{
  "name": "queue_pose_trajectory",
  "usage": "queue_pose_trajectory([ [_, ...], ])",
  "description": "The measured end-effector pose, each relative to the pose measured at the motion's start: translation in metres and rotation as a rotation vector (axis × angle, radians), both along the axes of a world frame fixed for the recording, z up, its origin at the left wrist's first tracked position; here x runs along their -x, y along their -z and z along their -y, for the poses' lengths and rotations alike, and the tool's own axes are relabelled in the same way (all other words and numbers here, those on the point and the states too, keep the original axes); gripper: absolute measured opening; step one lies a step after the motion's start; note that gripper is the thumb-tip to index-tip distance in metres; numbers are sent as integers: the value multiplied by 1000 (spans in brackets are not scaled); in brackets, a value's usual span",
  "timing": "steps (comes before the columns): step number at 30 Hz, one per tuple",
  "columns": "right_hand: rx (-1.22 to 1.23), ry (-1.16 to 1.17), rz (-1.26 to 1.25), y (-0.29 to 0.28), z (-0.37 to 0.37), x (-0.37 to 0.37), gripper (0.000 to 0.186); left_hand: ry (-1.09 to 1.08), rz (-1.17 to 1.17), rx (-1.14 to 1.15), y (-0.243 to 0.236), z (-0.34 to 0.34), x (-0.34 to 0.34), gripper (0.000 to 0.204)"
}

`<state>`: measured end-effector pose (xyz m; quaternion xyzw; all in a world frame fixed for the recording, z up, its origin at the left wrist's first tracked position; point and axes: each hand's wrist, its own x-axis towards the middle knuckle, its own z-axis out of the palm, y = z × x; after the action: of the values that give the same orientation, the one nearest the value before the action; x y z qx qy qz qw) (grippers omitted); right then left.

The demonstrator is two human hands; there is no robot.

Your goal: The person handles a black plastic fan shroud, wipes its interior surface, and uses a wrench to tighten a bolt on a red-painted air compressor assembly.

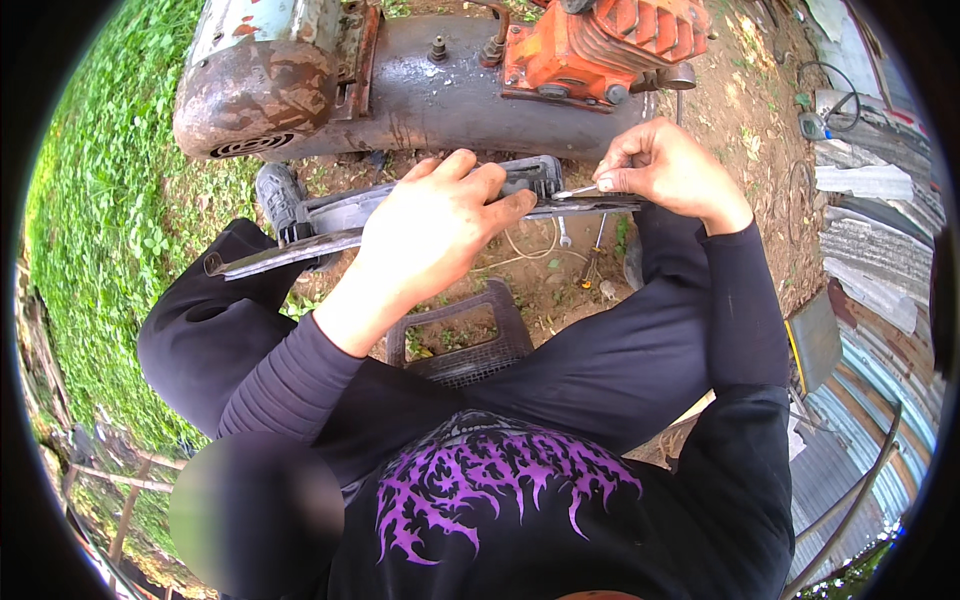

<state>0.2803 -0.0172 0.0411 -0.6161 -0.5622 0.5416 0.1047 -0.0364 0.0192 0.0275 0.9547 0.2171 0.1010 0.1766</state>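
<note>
A long dark-grey, dusty piece [335, 212] with a raised rim and a narrow strip along its near edge lies crosswise above my knees. My left hand [430, 225] is over its middle, fingers bent and thumb stretched to the right, holding it; the palm hides part of the piece. At its right end, my right hand [670, 172] pinches a thin, light metal tool [575, 192] between thumb and fingers. The tool's tip points left, at a dark slotted part of the piece; whether it touches cannot be made out. Its exact kind is unclear.
Just beyond stands an air compressor with a rusty tank [430, 110], a worn motor [255, 95] and an orange pump head [585, 55]. A wrench [565, 232] and a screwdriver [596, 255] lie on the soil. Below me is a dark plastic stool [500, 325]; corrugated sheets [870, 220] lie right.
</note>
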Motion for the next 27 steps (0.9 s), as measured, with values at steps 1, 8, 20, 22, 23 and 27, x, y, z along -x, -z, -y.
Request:
queue_pose_trajectory([
  [1, 2, -33, 0, 1, -4, -2, 14, 4, 4, -4, 0, 1, -1, 53],
  [8, 355, -219, 30, 30, -20, -11, 28, 18, -21, 20, -6, 4, -2, 51],
  [20, -170, -112, 444, -60, 4, 26, 16, 6, -8, -3, -4, 3, -2, 52],
  [22, -212, -96, 573, -76, 11, 48, 13, 2, -24, -5, -4, 3, -2, 52],
  [23, -255, -100, 553, -72, 11, 47, 13, 5, -30, -5, -5, 3, -3, 52],
  [27, -104, -139, 327, -21, -3, 6, 15, 5, -23, 24, -7, 3, -4, 52],
])
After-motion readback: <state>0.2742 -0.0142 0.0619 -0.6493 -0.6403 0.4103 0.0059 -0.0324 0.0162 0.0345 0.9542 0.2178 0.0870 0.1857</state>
